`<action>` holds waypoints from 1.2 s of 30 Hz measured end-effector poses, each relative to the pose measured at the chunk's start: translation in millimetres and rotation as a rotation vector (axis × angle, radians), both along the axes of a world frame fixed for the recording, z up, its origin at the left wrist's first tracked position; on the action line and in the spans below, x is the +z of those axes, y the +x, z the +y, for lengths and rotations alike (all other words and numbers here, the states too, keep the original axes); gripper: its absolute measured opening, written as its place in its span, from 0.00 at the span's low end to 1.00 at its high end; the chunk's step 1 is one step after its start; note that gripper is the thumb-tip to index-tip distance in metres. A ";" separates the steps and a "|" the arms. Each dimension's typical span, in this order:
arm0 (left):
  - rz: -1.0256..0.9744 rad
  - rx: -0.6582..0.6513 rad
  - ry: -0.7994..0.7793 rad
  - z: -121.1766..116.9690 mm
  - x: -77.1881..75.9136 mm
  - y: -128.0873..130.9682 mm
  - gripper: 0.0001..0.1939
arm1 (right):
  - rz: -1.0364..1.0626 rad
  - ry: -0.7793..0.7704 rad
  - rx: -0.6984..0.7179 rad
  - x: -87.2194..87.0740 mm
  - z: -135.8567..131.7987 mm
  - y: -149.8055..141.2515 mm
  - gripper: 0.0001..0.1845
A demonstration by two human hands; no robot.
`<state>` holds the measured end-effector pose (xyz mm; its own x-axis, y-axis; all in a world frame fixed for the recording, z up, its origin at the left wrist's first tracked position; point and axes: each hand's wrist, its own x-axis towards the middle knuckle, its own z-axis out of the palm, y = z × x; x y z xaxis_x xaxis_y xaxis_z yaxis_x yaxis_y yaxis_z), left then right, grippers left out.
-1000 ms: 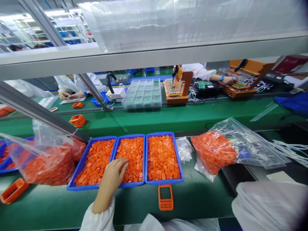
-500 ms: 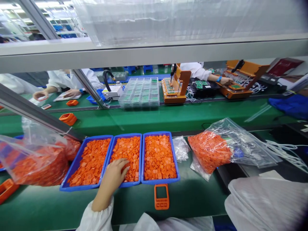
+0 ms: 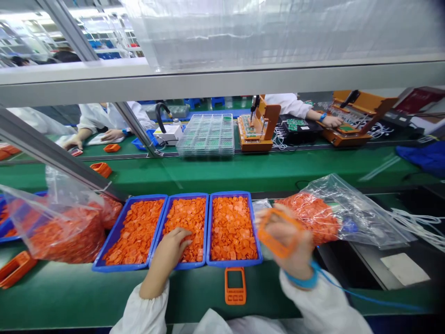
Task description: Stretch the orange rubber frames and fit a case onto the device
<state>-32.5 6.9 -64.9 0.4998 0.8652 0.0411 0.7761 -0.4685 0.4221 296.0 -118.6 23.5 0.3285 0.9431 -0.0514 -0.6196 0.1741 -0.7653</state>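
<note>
My left hand (image 3: pixel 169 248) rests over the near part of the middle blue tray (image 3: pixel 152 253), its fingers loosely bent and apart. Its fingertips touch the small orange plastic pieces (image 3: pixel 187 211) there; no piece shows in its grasp. Blurred by motion, my right hand (image 3: pixel 295 253) grips an orange plastic housing frame (image 3: pixel 266 236) with an open window, held in the air right of the trays. A blue wrist strap (image 3: pixel 306 278) with a cord is on that wrist. Another orange housing (image 3: pixel 235 297) lies flat on the green bench below the right tray.
Left and right blue trays (image 3: pixel 100 265) (image 3: pixel 260 258) hold similar pieces. Bags of orange parts (image 3: pixel 69 236) (image 3: pixel 320 215) stand at both sides. An orange housing (image 3: pixel 17 269) lies far left. Across the green belt, co-workers' hands (image 3: pixel 111 135) (image 3: pixel 332 121) work near orange fixtures (image 3: pixel 257 144).
My right hand has come into view from the right with an orange housing frame in its grip. My left hand stays over the middle tray. The view has shifted slightly.
</note>
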 end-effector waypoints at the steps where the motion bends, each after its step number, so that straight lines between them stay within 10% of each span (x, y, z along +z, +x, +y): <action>1: -0.007 0.011 0.004 -0.2 -1.1 -0.7 0.12 | 0.048 0.013 0.037 -8.8 5.0 -12.6 0.35; 8: -0.028 0.060 0.062 -0.3 -5.7 -5.4 0.17 | 0.314 -0.026 0.274 -67.0 14.6 -88.2 0.37; 26: -0.241 0.164 0.126 -17.0 13.3 10.5 0.19 | 0.419 -0.034 0.306 -64.7 30.1 -83.0 0.32; 36: -0.814 -0.052 -0.339 -58.9 51.4 79.2 0.08 | 0.439 -0.038 0.297 -68.9 27.4 -82.5 0.32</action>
